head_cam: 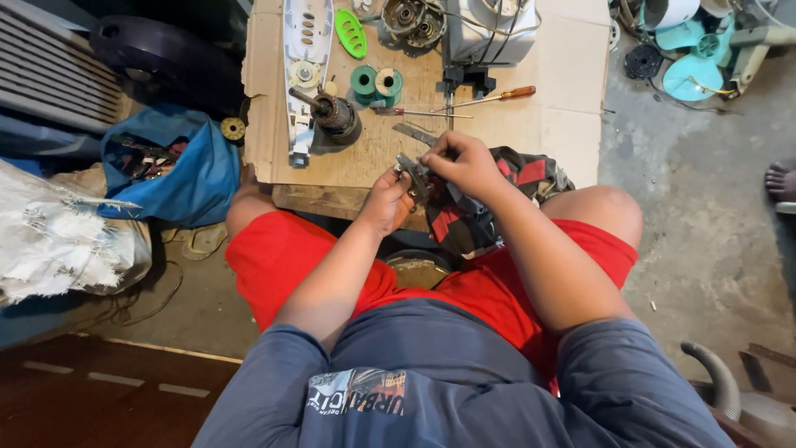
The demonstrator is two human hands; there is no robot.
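Both hands meet at the near edge of the board (564,75), closed on one small metal part (413,172). Left hand (386,202) has its fingers curled up around the part from below, gripping it tight; right hand (464,162) comes over the top, fingertips pinched shut on the same piece. What kind of part it is, too small to tell. It sits in the air just off the board's front edge, above the person's lap.

Right under the right hand, a red and black cloth (464,220) spills off the board onto the red shorts (282,249). Just beyond the hands lies a flat grey metal strip (413,133). Further out, a thin screwdriver (423,112) and an orange-handled screwdriver (497,97) lie side by side. Left of those stand two green spools (376,83), touching each other, and a dark motor (336,116) upright beside a long white housing (303,66). At the far edge, a green oval piece (351,33).

Off the board on the left, a blue bag (178,170) sits on the floor.
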